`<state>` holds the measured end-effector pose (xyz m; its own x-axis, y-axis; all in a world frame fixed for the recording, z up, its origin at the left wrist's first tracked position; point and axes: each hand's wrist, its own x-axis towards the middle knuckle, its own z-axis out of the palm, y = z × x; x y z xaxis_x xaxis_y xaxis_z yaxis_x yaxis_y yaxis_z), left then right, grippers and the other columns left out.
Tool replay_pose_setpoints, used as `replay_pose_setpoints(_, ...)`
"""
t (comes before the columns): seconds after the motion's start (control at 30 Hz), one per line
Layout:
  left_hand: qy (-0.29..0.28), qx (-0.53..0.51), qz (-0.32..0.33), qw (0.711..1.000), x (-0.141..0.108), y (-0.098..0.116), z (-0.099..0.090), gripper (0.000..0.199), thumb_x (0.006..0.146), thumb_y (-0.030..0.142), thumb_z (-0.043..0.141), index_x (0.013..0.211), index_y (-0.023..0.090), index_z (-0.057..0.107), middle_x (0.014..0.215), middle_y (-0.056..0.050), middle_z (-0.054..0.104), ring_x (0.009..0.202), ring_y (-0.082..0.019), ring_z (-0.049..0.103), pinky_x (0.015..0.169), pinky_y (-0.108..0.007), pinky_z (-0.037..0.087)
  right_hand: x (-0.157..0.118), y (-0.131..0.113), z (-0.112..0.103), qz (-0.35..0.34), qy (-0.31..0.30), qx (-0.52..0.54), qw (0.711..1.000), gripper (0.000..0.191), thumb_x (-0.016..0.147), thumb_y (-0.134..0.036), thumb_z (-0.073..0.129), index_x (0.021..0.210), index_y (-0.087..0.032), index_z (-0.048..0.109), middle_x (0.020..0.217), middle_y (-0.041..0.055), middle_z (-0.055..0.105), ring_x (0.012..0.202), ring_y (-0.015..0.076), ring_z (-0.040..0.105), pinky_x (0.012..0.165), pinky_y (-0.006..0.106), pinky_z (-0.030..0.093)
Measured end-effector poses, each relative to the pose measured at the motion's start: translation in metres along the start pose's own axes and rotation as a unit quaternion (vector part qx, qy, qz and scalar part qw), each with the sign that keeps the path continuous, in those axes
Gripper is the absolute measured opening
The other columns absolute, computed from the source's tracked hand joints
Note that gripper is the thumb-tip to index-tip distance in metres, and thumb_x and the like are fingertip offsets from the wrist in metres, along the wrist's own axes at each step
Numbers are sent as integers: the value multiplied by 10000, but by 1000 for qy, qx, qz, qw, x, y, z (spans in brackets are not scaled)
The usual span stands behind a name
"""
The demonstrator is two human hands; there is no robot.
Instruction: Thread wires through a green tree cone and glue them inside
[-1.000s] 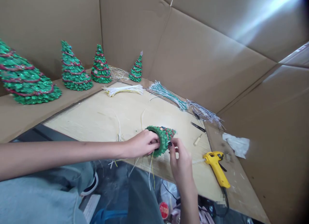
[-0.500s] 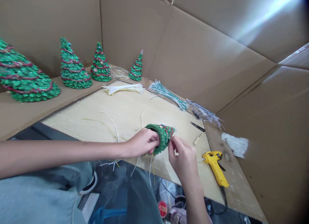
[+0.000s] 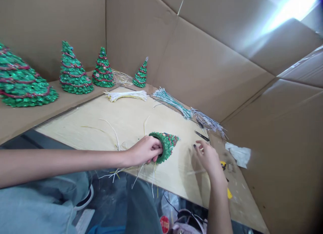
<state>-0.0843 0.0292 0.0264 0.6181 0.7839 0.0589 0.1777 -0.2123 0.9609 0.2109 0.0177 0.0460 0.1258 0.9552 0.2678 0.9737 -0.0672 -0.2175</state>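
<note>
A small green Christmas tree figurine with red garlands lies on its side over the board, its tip towards the right. Inside its hollow base are the fingers of my left hand, bent and gripping it; their tips are hidden. Thin white and yellow wires hang out around the base. Apart from the tree, to its right, my right hand hovers with fingers loosely spread. A dark spot shows at one fingertip; I cannot tell what it is. Black tweezers lie just beyond this hand.
Several larger decorated trees stand at the back left. Bundles of white-yellow wires, green wires and pale wires lie along the back. A yellow glue gun is mostly behind my right arm. White tissue lies beside cardboard walls.
My right hand has left the tree's side and moved right, its fingers parting. It now covers the spot of the small pale-handled tool. My left hand stays in the base; the view has shifted slightly.
</note>
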Motion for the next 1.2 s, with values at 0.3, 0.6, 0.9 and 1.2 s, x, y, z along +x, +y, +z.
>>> replay_pose_setpoints(0.3,-23,19,-1,1000,-1,3,-8,139,835,166,607,774,123,725,539,3,639,487,-114,581,502,-191,412,-99,-106,-24,-282,160,184,928,301,940,-138,515,1218,-223,593,982,61,697,894,186,665,790,295,515)
replay_pose_setpoints(0.6,-81,23,-7,996,-21,2,-21,326,893,238,553,1153,112,706,621,-11,668,496,-110,537,486,-184,385,-96,-75,-4,-200,238,66,948,311,952,-205,514,1253,-176,583,1202,168,610,1138,307,563,974,482,454)
replay_pose_setpoints(0.9,-103,36,6,994,-15,1,-9,288,937,285,486,1075,106,664,481,56,507,451,-107,426,491,-204,316,-125,76,1,136,85,-209,965,406,903,-481,434,1063,-132,565,863,169,645,768,349,632,649,422,474)
replay_pose_setpoints(1.2,-58,48,6,997,-4,-4,-3,189,885,249,533,787,147,660,452,53,506,419,-102,450,488,-207,347,-124,89,21,126,145,-135,972,535,932,-361,353,1330,-26,481,1023,255,664,893,391,646,725,462,480)
